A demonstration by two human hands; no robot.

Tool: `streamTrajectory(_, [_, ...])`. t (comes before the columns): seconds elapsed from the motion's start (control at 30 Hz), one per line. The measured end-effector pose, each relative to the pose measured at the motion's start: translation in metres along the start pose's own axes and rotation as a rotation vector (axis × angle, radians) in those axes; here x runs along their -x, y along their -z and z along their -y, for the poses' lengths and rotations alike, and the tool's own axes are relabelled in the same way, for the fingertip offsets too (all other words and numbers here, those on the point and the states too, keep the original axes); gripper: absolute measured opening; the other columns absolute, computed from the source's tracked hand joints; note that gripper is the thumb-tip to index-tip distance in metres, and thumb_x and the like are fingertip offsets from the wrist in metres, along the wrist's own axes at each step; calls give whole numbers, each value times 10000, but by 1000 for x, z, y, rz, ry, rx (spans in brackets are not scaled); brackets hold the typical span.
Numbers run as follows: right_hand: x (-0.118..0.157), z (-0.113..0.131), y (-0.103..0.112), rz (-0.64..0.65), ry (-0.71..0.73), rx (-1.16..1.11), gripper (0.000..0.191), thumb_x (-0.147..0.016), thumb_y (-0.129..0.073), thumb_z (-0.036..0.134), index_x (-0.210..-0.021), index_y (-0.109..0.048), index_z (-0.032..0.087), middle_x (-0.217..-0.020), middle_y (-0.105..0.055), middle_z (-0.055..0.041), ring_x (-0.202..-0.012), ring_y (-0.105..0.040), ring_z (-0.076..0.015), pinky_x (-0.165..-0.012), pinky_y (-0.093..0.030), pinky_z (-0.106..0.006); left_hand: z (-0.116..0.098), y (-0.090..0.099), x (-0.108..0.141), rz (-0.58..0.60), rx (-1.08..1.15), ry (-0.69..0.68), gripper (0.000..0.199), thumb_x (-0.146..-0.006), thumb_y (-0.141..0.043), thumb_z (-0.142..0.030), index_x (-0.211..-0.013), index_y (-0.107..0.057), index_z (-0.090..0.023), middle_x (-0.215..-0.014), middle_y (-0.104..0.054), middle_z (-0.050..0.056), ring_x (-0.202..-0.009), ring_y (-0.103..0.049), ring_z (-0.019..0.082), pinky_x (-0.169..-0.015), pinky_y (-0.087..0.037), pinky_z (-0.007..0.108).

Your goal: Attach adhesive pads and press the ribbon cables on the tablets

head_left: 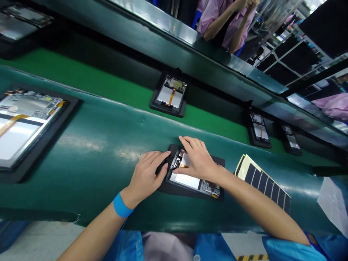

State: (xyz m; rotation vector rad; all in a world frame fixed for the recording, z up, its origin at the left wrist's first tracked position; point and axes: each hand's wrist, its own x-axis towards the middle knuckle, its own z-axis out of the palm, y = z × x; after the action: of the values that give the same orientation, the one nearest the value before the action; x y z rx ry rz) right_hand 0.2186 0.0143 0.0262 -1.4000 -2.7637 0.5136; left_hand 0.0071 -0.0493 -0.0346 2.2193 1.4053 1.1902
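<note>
An opened tablet [187,180] lies on a black foam pad [174,189] on the green bench, its circuit board at the right end. My left hand [148,172], with a blue band at the wrist, touches the tablet's left edge with its thumb and forefinger apart. Over the middle of the tablet, my right hand [199,159] reaches across with thumb and fingers spread, the thumb near a dark strip at the left end. Neither hand visibly holds anything. The right palm hides part of the tablet.
Sheets with black strips [262,181] lie right of the tablet. Another opened tablet [24,119] sits at the left. Beyond the bench edge, several tablets on pads, one at centre [171,95], lie on a green belt [116,94]. A person in pink [225,21] is across the line.
</note>
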Motion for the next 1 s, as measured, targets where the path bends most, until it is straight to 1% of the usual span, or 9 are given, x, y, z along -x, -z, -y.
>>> streamTrajectory(0.2, [-3, -15, -15, -114, -260, -43, 863, -898, -654, 519, -1586, -300, 136, -1537, -438, -206, -1414, -403, -378, -1146, -351, -583, 1, 1, 1, -6, -6, 3, 297, -987, -526, -153, -1279, -584, -149, -1065, -723, 123, -989, -672, 266, -864, -529, 420])
streamTrajectory(0.27, [1, -18, -17, -159, -287, -74, 794, -942, -590, 496, -1583, -304, 125, -1530, -456, -207, -1411, -423, -362, -1144, -371, -574, 2, 0, 1, -13, -8, 10, 305, -984, -529, -151, -1285, -584, -154, -1058, -725, 118, -979, -675, 264, -865, -531, 423])
streamTrajectory(0.4, [31, -11, -22, -208, -64, -18, 754, -976, -534, 531, -1581, -323, 135, -1566, -432, -209, -1480, -356, -355, -1190, -314, -594, 2, 0, 0, -16, -6, 14, 305, -985, -528, -157, -1284, -586, -167, -1064, -728, 109, -972, -680, 253, -860, -540, 419])
streamTrajectory(0.53, [73, 6, -36, 8, 252, 140, 950, -887, -595, 707, -1585, -329, 120, -1653, -285, -237, -1563, -160, -401, -1231, -213, -637, 3, 1, 1, -2, -12, 21, 305, -994, -517, -177, -1290, -590, -183, -1060, -732, 102, -983, -690, 251, -866, -546, 416])
streamTrajectory(0.67, [82, -8, -35, 75, 310, 295, 821, -921, -656, 556, -1567, -380, 131, -1668, -262, -208, -1566, -161, -392, -1246, -232, -584, 9, -1, 4, -7, -5, 34, 299, -995, -533, -203, -1284, -605, -210, -1088, -742, 98, -982, -709, 254, -868, -559, 414])
streamTrajectory(0.77, [68, -50, -17, 36, 207, 341, 743, -921, -688, 423, -1560, -403, 173, -1664, -296, -170, -1558, -213, -372, -1247, -241, -568, 15, -4, 6, -20, -10, 42, 290, -991, -557, -238, -1273, -621, -233, -1121, -749, 91, -1000, -719, 261, -868, -569, 407])
streamTrajectory(0.83, [56, -84, -2, -36, 55, 268, 641, -926, -660, 301, -1527, -459, 203, -1641, -363, -142, -1548, -252, -358, -1253, -207, -578, 19, -5, 7, -25, -22, 39, 288, -991, -563, -263, -1271, -625, -242, -1130, -751, 86, -1003, -723, 263, -874, -575, 405])
streamTrajectory(0.93, [46, -129, 14, -327, -330, -53, 523, -919, -583, 163, -1441, -562, 179, -1617, -412, -136, -1548, -261, -324, -1269, -128, -561, 24, -6, 9, -18, -41, 33, 293, -991, -561, -299, -1272, -623, -243, -1138, -750, 84, -1006, -729, 266, -895, -581, 414])
streamTrajectory(1.0, [46, -154, 19, -481, -506, -187, 503, -923, -587, 167, -1425, -576, 171, -1590, -453, -136, -1528, -299, -312, -1266, -161, -537, 29, -6, 12, -8, -51, 42, 296, -991, -552, -320, -1269, -620, -246, -1149, -747, 85, -1013, -731, 276, -914, -584, 436])
